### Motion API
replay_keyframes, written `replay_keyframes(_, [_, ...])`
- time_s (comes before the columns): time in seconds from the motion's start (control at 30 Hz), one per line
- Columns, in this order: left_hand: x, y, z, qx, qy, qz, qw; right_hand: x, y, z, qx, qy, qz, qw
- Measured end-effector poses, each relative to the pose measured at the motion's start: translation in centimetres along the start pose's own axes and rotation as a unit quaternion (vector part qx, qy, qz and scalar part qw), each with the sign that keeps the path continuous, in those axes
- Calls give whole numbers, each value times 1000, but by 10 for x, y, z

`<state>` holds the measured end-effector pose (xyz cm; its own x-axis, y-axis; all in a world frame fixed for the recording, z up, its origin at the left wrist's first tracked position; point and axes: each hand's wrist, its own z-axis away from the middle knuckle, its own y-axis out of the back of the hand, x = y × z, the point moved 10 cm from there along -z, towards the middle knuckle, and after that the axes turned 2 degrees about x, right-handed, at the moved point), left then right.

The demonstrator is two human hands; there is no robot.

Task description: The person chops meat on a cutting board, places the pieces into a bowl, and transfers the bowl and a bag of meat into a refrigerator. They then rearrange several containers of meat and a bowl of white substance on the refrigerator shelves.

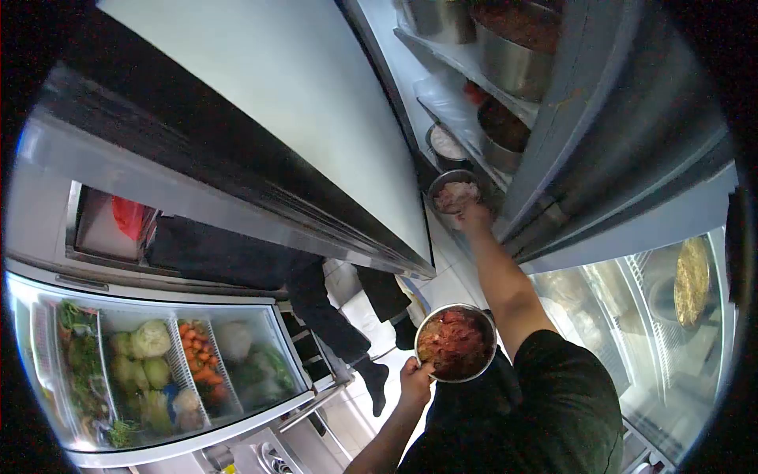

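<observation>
My left hand (414,383) grips the rim of a round metal bowl (491,355) close to my body. Dark red raw meat (454,344) fills this bowl. Stretched forward into the open fridge, my right hand (474,219) is closed at the near rim of a second metal bowl (433,189), which contains pale pink meat (458,196). Its fingertips are partly hidden and blurred. Just behind that bowl is a container of white food (448,142).
The open fridge door (316,103) slants across my left. Large pots (517,67) stand on shelves above my right hand. A glass-topped vegetable case (292,347) is at left, another glass-topped case (616,316) at right. Another person's legs (324,316) show beyond the door.
</observation>
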<state>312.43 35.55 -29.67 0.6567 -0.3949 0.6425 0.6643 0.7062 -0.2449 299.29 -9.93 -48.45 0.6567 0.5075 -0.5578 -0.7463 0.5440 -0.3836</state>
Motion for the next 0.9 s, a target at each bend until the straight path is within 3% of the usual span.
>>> replay_keyframes(0.03, [-1,5,-1,-4,0,0,1000,0,-3,16,-17,-5,-44,999])
replay_keyframes(0.13, [-3,20,-5,6,15,-54,998,-14,-3,48,-81,78,17,994])
replay_keyframes(0.3, [-1,9,2,31,22,-1,999,12,9,74,6,-20,-50,999])
replay_keyframes(0.4, [-5,9,0,30,21,-1,999,29,15,37,-23,-14,-106,994])
replay_keyframes(0.43, [-6,9,-1,28,19,-3,999,21,12,35,-79,5,-131,988])
replay_keyframes(0.5, [-9,14,-2,18,18,-33,999,18,12,30,-61,39,-183,980])
replay_keyframes(0.57, [-14,20,-4,15,21,-40,999,-14,6,49,84,75,-233,966])
replay_keyframes(0.67, [-7,17,3,-3,23,-36,999,-29,2,18,131,122,-233,956])
replay_keyframes(0.9, [-14,45,-2,-8,30,18,999,-38,3,-67,33,148,-187,971])
